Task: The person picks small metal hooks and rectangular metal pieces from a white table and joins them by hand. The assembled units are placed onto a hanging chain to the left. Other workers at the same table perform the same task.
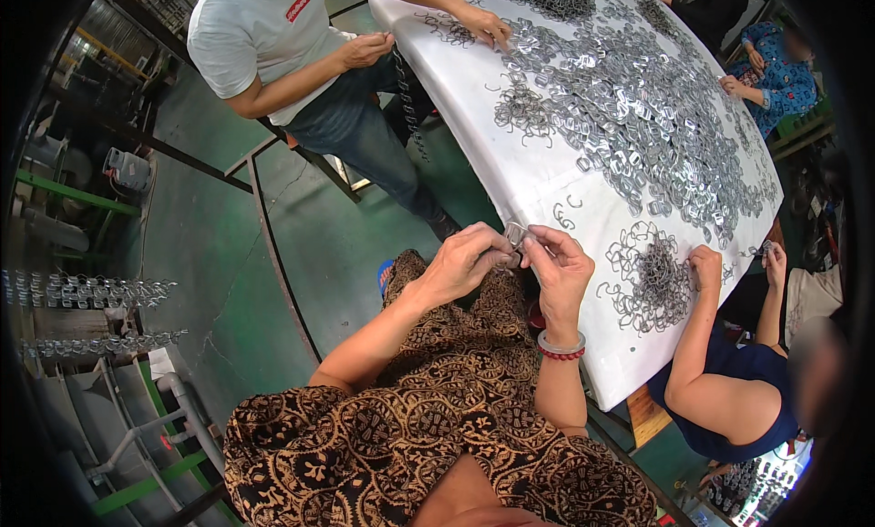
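**Small metal piece pinched between both hands, just off the table's near edge**

The left hand (465, 258) and right hand (558, 264) meet in front of the body, over the lap, fingertips facing each other. Between them sits a small silvery metal clip (517, 234), held at the top of the two hands, nearer the left thumb. Left fingers curled in, thumb pressing the piece. Right fingers partly bent, tips closing on its other side. The clip's long axis cannot be made out; too small.

It lies just short of the near edge of the white table (547, 185). Loose wire hooks (562, 215) rest on that edge, right beside the right hand. A larger heap of hooks (658, 276) lies further right, under a neighbour's hand (705, 264).
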`<state>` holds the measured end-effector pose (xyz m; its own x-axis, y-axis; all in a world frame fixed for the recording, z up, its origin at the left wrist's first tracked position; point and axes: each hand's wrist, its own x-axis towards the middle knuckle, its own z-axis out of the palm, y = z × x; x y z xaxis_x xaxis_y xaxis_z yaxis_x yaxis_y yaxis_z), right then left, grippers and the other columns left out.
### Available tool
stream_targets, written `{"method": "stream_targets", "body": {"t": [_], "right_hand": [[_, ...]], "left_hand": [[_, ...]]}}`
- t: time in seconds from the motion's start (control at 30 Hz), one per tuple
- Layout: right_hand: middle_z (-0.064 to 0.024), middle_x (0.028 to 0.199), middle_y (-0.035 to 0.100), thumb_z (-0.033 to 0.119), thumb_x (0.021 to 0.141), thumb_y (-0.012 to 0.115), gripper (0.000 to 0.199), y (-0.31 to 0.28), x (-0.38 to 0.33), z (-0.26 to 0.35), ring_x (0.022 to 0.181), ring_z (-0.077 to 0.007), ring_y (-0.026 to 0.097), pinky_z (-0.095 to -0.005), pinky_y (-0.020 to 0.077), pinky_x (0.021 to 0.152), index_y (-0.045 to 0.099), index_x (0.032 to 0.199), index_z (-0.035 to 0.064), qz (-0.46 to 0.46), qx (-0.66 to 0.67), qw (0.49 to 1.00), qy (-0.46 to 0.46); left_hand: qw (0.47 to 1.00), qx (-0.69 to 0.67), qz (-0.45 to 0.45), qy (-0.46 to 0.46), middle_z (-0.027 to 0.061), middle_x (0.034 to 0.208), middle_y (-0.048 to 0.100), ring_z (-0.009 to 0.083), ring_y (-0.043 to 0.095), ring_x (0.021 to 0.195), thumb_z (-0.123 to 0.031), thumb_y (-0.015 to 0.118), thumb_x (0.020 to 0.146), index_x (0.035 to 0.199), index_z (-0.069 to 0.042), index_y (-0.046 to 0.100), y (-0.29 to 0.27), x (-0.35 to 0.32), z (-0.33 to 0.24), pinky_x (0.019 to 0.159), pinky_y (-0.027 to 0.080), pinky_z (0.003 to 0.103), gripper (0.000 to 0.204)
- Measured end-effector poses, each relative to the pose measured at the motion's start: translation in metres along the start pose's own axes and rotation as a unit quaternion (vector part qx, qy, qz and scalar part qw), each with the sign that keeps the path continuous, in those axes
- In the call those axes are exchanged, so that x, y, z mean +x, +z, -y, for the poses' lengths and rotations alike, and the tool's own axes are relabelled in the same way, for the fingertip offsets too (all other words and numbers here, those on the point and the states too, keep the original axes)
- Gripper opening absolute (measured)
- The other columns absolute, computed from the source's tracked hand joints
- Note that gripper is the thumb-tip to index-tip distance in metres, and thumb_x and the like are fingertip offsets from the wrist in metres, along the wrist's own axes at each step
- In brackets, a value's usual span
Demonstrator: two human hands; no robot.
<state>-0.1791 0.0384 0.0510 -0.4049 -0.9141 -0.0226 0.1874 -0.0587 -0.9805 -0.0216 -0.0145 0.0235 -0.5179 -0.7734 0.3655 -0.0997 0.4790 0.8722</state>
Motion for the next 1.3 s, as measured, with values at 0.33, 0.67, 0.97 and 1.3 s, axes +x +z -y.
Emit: {"method": "stream_targets", "body": {"t": [0.33,0.67,0.97,1.3], "right_hand": [[-0.0121,0.083,0.069,-0.007,0.085,0.067,0.014,-0.005,0.006,-0.02,0.066,-0.0135,0.064,-0.0235,0.0503,0.062,0.066,0.099,-0.0087,0.016,0.085,0.995,0.053],[-0.0079,0.089,0.067,-0.009,0.085,0.067,0.01,-0.015,0.018,-0.029,0.069,-0.0079,0.06,-0.0202,0.049,0.061,0.068,0.094,-0.0055,0.023,0.063,0.996,0.061],[-0.0077,0.088,0.067,-0.009,0.085,0.067,0.01,-0.028,0.009,-0.023,0.067,-0.0076,0.061,-0.0197,0.0484,0.06,0.068,0.094,-0.0049,0.019,0.045,0.997,0.067],[-0.007,0.089,0.067,-0.008,0.086,0.067,0.011,-0.017,-0.008,-0.012,0.068,-0.008,0.061,-0.0203,0.0492,0.06,0.068,0.096,-0.0051,0.032,0.041,0.997,0.055]], "left_hand": [[0.991,-0.012,-0.132,-0.01,0.0112,0.092,0.066,0.0222,0.062,0.081,-0.002,0.071,0.081,0.098,-0.001,0.065,-0.001,0.006,0.025,0.075,0.05,0.032,0.018],[0.938,0.335,-0.06,-0.07,0.0154,0.081,0.066,0.0314,0.064,0.077,-0.018,0.07,0.083,0.087,-0.002,0.074,-0.015,0.189,0.139,0.069,0.051,0.042,0.017],[0.914,0.398,-0.014,-0.081,0.0194,0.092,0.064,0.0374,0.061,0.091,-0.01,0.064,0.08,0.086,0.0,0.07,0.003,0.206,0.171,0.082,0.051,0.047,0.012],[0.914,0.402,0.001,-0.059,0.0197,0.094,0.065,0.0388,0.064,0.089,-0.01,0.065,0.081,0.087,0.0,0.07,0.009,0.213,0.174,0.078,0.051,0.047,0.012]]}}
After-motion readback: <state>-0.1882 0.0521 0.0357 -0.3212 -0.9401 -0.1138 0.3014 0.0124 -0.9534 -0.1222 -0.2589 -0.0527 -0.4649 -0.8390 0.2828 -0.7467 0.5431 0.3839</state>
